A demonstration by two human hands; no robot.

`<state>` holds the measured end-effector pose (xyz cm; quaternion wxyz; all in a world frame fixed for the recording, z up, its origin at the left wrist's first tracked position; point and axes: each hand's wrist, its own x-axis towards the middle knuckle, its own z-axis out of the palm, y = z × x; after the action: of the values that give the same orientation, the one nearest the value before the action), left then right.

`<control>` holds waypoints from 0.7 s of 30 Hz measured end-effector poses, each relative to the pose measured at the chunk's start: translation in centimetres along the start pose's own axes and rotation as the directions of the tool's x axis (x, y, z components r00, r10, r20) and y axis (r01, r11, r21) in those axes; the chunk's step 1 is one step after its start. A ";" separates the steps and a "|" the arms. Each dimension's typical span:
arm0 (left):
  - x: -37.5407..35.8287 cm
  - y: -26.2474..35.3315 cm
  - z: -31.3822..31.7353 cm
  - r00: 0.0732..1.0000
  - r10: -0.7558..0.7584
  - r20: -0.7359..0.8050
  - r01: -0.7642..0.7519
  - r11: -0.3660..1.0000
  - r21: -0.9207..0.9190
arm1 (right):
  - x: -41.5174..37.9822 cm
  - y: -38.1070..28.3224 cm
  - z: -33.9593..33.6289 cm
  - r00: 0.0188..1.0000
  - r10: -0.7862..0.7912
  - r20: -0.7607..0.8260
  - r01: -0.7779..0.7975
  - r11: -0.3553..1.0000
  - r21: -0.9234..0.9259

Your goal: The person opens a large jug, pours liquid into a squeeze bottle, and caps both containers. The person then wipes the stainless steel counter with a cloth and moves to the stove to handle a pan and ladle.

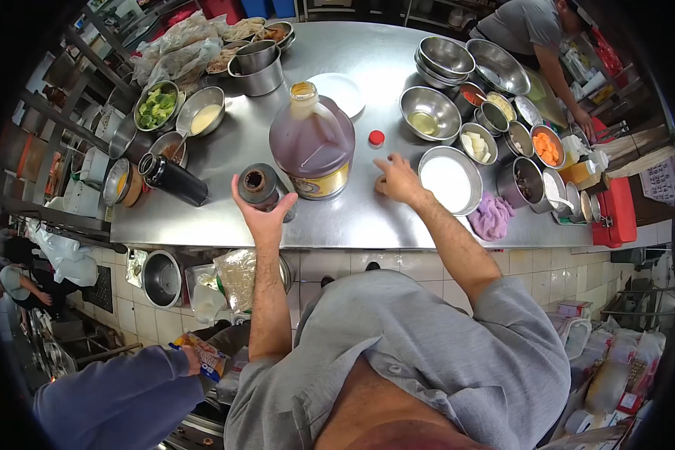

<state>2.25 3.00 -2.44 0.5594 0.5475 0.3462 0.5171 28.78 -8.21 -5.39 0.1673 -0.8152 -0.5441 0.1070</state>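
My left hand (264,217) is wrapped round a dark bottle (256,184) with an open top, upright at the table's near side. Just behind and to the right of it stands a large uncapped jug (311,146) of brown liquid with a yellow label. My right hand (399,180) hovers above the steel table (356,214), its fingers apart and nothing visible in them. Beyond that hand lies a red cap (376,138). Right beside the hand is a bowl of white liquid (450,180). A white plate (336,94) lies behind the jug.
A black bottle (174,178) leans at the left, near a bowl of broccoli (157,109). Many bowls, diced carrots (549,148) and a purple cloth (492,216) fill the right side. A co-worker (529,34) is at the back right; another person's sleeve (120,394) shows lower left.
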 end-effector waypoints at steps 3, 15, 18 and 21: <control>0.4 -0.7 0.2 0.995 0.089 -0.049 -0.089 0.996 0.002 | -0.6 -0.1 0.3 0.978 0.080 0.193 -0.065 0.994 -0.086; 0.0 -2.5 -0.7 0.986 0.159 -0.056 -0.154 0.984 0.091 | -3.8 -10.9 -7.8 0.928 -0.346 0.142 0.249 0.855 0.456; -1.7 -1.9 -0.6 0.999 0.052 -0.015 -0.052 0.999 -0.005 | -3.5 -15.2 -9.6 0.852 -0.522 0.041 0.460 0.783 0.418; -3.4 -1.9 -0.5 0.993 0.099 0.067 -0.102 0.994 0.046 | -3.1 -17.9 -10.1 0.798 -0.598 0.067 0.555 0.774 0.304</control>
<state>1.39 0.17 -4.96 0.5298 0.5944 0.3126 0.5179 15.92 -6.39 10.86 0.2570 -0.5666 -0.7599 0.1883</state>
